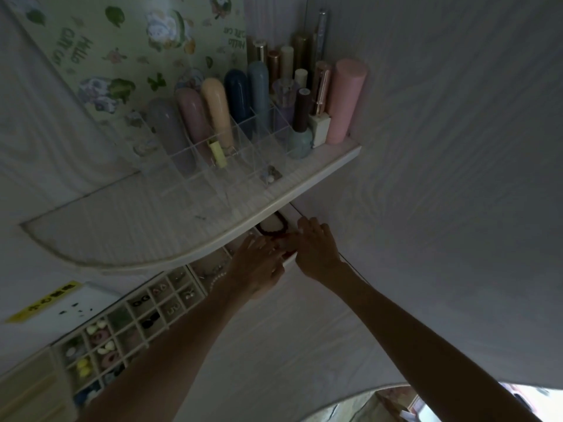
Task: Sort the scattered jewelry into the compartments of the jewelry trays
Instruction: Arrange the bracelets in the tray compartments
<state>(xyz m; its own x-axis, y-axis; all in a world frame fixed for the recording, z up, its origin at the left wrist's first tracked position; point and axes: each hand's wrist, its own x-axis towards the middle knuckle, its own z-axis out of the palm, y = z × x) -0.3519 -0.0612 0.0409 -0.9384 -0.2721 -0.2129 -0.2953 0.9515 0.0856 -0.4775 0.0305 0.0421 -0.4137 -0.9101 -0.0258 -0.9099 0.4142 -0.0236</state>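
Note:
Cream jewelry trays (170, 322) with many small compartments run along the left under a white shelf (170, 239); earrings, rings and small clips lie in several cells. A pearl strand (217, 278) lies in a longer cell. A dark beaded bracelet (274, 228) lies in the far compartment just below the shelf edge. My left hand (256, 263) and my right hand (315, 246) meet at the far end of the tray, fingers reaching toward a small reddish item (281, 237) beside the bracelet. In the dim light I cannot tell whether either hand grips it.
On the shelf stands a clear acrylic organizer (213, 159) with pastel tubes, nail polish bottles and a pink cylinder (345, 102). A green cartoon poster (128, 41) hangs behind. A white socket with yellow label (58, 303) is at left. The desk edge curves at bottom right.

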